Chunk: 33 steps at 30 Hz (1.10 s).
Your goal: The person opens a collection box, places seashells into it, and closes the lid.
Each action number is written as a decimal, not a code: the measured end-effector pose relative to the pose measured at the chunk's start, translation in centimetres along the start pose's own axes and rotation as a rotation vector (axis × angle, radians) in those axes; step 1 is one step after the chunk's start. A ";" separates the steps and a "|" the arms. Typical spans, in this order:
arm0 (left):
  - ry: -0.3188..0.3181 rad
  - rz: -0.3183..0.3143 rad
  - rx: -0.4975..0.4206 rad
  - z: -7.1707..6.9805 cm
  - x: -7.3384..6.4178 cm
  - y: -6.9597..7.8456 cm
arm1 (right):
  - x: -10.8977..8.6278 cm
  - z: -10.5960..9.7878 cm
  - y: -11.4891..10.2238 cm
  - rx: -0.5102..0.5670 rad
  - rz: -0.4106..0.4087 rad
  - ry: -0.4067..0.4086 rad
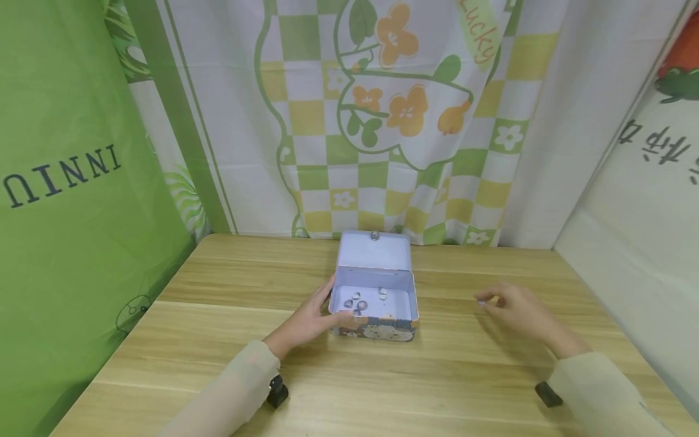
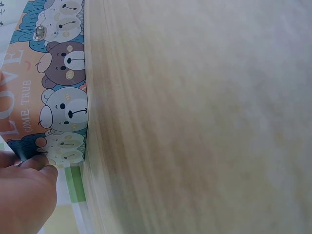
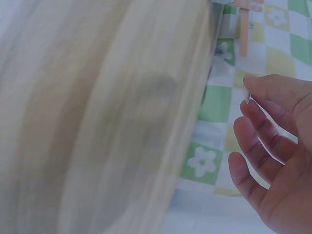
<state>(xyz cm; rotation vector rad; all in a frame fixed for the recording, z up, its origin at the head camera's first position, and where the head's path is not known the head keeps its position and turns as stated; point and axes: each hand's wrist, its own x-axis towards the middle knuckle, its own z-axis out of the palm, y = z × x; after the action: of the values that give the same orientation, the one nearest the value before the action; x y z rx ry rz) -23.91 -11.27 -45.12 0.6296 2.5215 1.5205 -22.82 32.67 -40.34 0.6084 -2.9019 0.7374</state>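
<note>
A hinged tin box point(image 1: 388, 331) stands on the table with its lid point(image 1: 374, 250) tipped back. Printed bears and "LOVE COME TRUE" lettering decorate its outside in the left wrist view. Several small rounded pieces, like shells or pebbles point(image 1: 362, 305), lie scattered on its pale floor. My left hand point(image 1: 308, 317) grips the box's left side, the thumb at the front rim and the fingers along the side wall. Off to the right of the box, above the table, my right hand point(image 1: 516, 311) pinches a small, thin whitish piece point(image 3: 246, 94) between thumb and index finger; the other fingers are loosely bent.
The wood-grain table point(image 1: 437, 388) reaches back to a checked, flowered curtain point(image 1: 311, 115) just behind the box. Green cloth point(image 1: 65, 243) hangs on the left, and a pale cloth point(image 1: 628, 243) closes off the right. A metal clasp point(image 1: 374, 235) sits on the lid's edge.
</note>
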 end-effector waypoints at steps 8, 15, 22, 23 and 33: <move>-0.001 0.000 0.022 -0.1 0.0 0.3 | 0.9 -0.4 -2.0 -0.049 -0.047 0.015; 0.003 -0.010 0.041 -0.1 -0.1 0.5 | 1.9 0.2 -3.2 -0.062 -0.091 0.026; 0.002 -0.014 0.040 -0.1 -0.2 0.5 | 3.3 0.9 -4.8 -0.026 -0.128 0.023; 0.004 -0.015 0.040 -0.1 -0.2 0.6 | 3.5 1.0 -5.0 -0.021 -0.134 0.028; 0.003 -0.013 0.033 -0.1 -0.2 0.5 | 5.5 3.1 -6.8 0.040 -0.237 0.078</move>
<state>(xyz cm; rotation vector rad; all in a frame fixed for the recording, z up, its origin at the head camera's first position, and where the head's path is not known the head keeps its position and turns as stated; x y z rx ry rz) -23.65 -11.22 -44.70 0.6151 2.5526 1.4796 -25.12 23.76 -39.14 0.8869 -2.6874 0.7696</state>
